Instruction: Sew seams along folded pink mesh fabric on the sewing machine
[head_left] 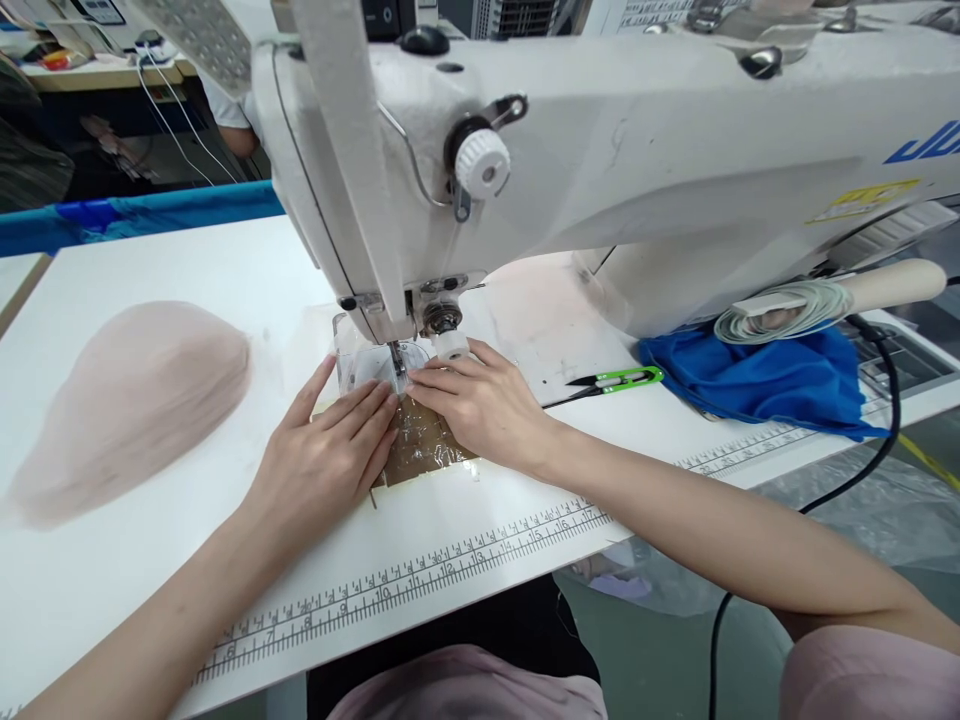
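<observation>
A white sewing machine (525, 170) stands over the table, its needle and presser foot (398, 362) coming down between my hands. My left hand (326, 450) lies flat just left of the foot, fingers stretched toward it and thumb apart. From the right, my right hand (484, 400) reaches in with fingers extended, the fingertips beside the foot. Under and between both hands is a brown patch covered with shiny clear tape (424, 445). Whether thin cloth lies beneath the fingertips, I cannot make out.
A sheer pale pink piece of fabric (142, 400) rests on the left of the white table. Green thread snips (622, 379) lie right of my right hand, near blue cloth (757, 375) and a coiled cord (784, 308). A printed ruler (450, 565) runs along the front edge.
</observation>
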